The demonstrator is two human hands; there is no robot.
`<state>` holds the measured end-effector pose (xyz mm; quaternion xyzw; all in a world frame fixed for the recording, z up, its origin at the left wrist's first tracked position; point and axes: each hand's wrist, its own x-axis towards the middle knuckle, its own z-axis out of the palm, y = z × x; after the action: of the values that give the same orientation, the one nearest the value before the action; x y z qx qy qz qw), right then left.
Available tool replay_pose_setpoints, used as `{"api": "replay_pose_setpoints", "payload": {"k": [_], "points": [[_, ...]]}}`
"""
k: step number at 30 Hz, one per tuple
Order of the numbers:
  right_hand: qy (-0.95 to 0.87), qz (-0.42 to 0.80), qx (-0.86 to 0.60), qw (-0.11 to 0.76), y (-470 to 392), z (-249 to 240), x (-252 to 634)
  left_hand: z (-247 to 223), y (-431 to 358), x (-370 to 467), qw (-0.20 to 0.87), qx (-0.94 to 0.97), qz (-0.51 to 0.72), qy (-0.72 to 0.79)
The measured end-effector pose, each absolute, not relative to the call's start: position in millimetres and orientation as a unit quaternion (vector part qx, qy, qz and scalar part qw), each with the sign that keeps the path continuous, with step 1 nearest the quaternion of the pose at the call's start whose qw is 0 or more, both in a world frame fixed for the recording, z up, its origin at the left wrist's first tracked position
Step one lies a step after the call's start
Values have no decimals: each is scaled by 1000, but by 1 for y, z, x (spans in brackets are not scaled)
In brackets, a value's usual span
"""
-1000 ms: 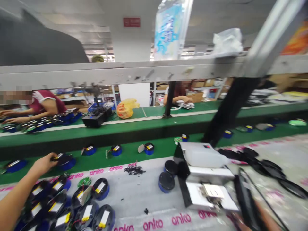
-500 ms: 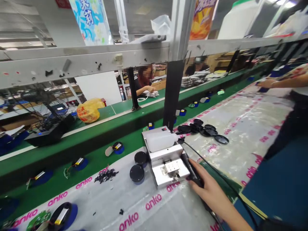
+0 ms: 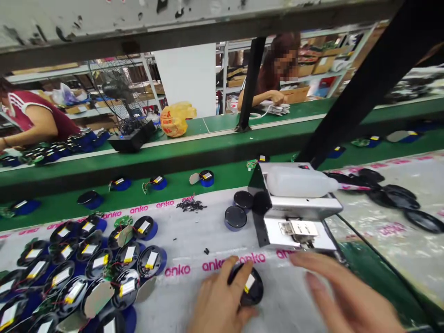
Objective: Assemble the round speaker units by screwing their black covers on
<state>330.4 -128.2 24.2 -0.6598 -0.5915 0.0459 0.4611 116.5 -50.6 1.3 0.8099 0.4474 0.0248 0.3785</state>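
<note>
My left hand (image 3: 222, 296) is closed around a round black device housing (image 3: 255, 289) with a pale battery inside, low on the plastic-covered bench. To its right, my right hand (image 3: 347, 289) hovers with its fingers apart and holds nothing; it is blurred. Behind it stands a metal fixture (image 3: 294, 233) with a white plastic bottle (image 3: 300, 181) lying on top. Two closed black round units (image 3: 236, 217) sit left of the fixture. At the left are many open blue-and-black housings (image 3: 151, 261) with batteries, wires and circuit boards.
Small black parts (image 3: 190, 205) lie in a pile on the plastic sheet. Black round covers (image 3: 395, 196) are at the right. A green belt (image 3: 180, 189) carries more housings. Across it are a yellow bag (image 3: 175, 120) and two people. A dark post (image 3: 354, 88) slants at the right.
The view has swung left and down. My right hand has let go of the black handheld tool by the fixture. My left hand has come into view on a housing.
</note>
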Motion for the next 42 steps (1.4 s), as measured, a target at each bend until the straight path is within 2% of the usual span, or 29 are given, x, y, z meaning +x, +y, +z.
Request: {"api": "replay_pose_setpoints", "payload": {"k": [3,5,8,10,13,18,22,25,28,33,42], "points": [[-702,40,-590,396,-109,16,298,26,-17,108,421,794,75,432],[-749,46,-575,325,-95,7,280,38,11,96,360,795,114,476],[-816,124,-525,207,-82,-1,264,37,51,101,236,779,160,558],[-821,163,-517,180,-80,-2,263,26,71,115,212,767,176,579],[-810,170,-514,226,-85,2,266,9,89,132,223,755,193,586],[-728,188,-534,387,-98,14,265,7,82,130,313,722,250,564],[-640,137,-623,429,-96,13,260,17,48,118,487,664,251,509],[-586,168,-647,457,-92,6,258,16,20,109,637,581,207,462],[-545,210,-659,473,-90,1,255,11,3,103,728,497,201,427],[-501,226,-664,507,-91,0,249,5,-1,101,789,408,227,399],[-485,226,-665,520,-93,-3,248,-4,-4,103,828,343,225,382]]}}
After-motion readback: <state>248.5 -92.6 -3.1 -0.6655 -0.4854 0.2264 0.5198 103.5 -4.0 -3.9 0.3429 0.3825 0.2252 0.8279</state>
